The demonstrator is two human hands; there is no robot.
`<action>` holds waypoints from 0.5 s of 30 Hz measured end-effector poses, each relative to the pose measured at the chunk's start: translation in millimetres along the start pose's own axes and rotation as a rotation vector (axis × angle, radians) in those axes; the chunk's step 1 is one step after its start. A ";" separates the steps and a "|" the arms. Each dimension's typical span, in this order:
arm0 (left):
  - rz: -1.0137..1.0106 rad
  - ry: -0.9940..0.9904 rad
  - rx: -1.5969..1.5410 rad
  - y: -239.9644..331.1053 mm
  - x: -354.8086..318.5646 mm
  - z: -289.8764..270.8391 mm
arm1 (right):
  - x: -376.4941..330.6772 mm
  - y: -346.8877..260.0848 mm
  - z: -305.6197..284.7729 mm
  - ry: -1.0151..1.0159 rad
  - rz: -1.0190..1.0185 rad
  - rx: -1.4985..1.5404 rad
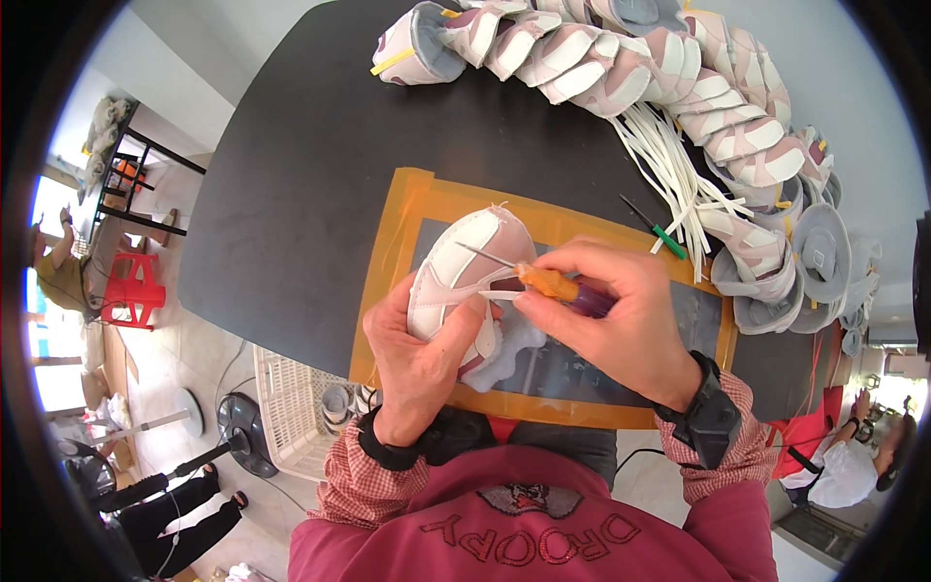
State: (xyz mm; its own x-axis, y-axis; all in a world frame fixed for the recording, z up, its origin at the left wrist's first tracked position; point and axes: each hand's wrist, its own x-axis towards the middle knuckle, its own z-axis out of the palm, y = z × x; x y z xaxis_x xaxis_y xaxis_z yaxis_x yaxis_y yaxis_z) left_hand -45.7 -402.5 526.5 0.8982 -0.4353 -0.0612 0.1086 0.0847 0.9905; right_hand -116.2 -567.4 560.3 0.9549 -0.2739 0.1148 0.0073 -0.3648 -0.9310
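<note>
A white and pale pink shoe upper (454, 257) is held in my left hand (412, 354), the thumb pressed on its side and the fingers wrapped under it. My right hand (621, 315) is closed round an awl (548, 281) with an orange and purple handle. Its thin metal shaft points left across the upper. A white strip (499, 295) runs from the upper to my right thumb and fingertips. Grey-white lining (509, 359) shows below the upper. Another awl with a green handle (669, 242) lies beyond my right hand, beside a bundle of white strips (659, 160).
Rows of shoe uppers (582, 63) curve along the far and right table edge. Under my hands lies a grey mat edged with orange tape (388, 233) on the dark table (281, 194). A white basket (291, 407), a fan (242, 432) and a red stool (134, 289) stand left; other people are farther off.
</note>
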 end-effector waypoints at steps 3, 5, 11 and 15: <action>0.020 -0.022 0.035 -0.4 0.3 -2.6 | -6.7 -11.6 -12.2 0.030 -0.071 -0.152; -0.003 -0.007 0.021 -0.6 0.1 -3.5 | -13.2 -16.4 -15.8 0.016 -0.092 -0.225; 0.045 -0.005 0.034 -2.4 0.5 -0.8 | -24.3 -9.4 -11.1 -0.075 -0.003 -0.207; 0.056 0.004 0.044 -0.8 0.1 -0.2 | -22.2 -10.0 -11.3 -0.127 0.049 -0.220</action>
State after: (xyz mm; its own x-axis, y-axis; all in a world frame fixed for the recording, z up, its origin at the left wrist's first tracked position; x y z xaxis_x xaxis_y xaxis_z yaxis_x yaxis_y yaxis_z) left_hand -45.7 -402.5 525.7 0.9043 -0.4269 -0.0060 0.0395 0.0696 0.9968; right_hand -140.9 -567.7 571.0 0.9823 -0.1869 0.0139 -0.0914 -0.5426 -0.8350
